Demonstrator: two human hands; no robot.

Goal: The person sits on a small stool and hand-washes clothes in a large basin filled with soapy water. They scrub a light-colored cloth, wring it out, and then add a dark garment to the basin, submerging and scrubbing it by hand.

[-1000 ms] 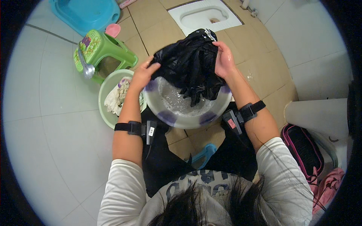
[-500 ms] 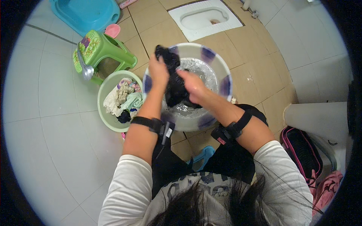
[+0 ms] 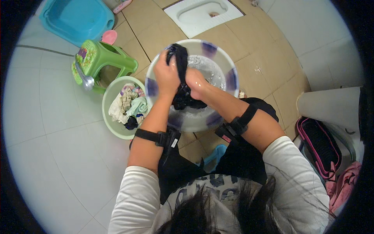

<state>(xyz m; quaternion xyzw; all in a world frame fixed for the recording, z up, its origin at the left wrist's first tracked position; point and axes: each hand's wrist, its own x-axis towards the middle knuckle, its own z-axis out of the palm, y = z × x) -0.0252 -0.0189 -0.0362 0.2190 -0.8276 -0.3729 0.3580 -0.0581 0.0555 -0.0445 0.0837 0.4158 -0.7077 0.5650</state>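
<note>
A wet black garment (image 3: 182, 95) hangs bunched between my two hands over a large basin. My left hand (image 3: 166, 74) is closed round its upper left part, and my right hand (image 3: 196, 83) grips it at the right, close beside the left. The garment's lower end droops toward the soapy water (image 3: 210, 70) in the white and purple basin (image 3: 230, 80). Whether that end touches the water I cannot tell. Most of my fingers are hidden by the cloth and the backs of my hands.
At the left, a pale green basin (image 3: 111, 124) holds several crumpled clothes. Behind it are a green stool (image 3: 99, 54) with a shower head (image 3: 88, 82), a pink scoop (image 3: 109, 37) and a blue tub (image 3: 78, 19). A squat toilet (image 3: 191, 29) lies beyond; a black-and-pink bag (image 3: 319, 146) sits right.
My hands have come closer together on the black garment, and its top now folds over my left hand. The whole view has shifted slightly.
</note>
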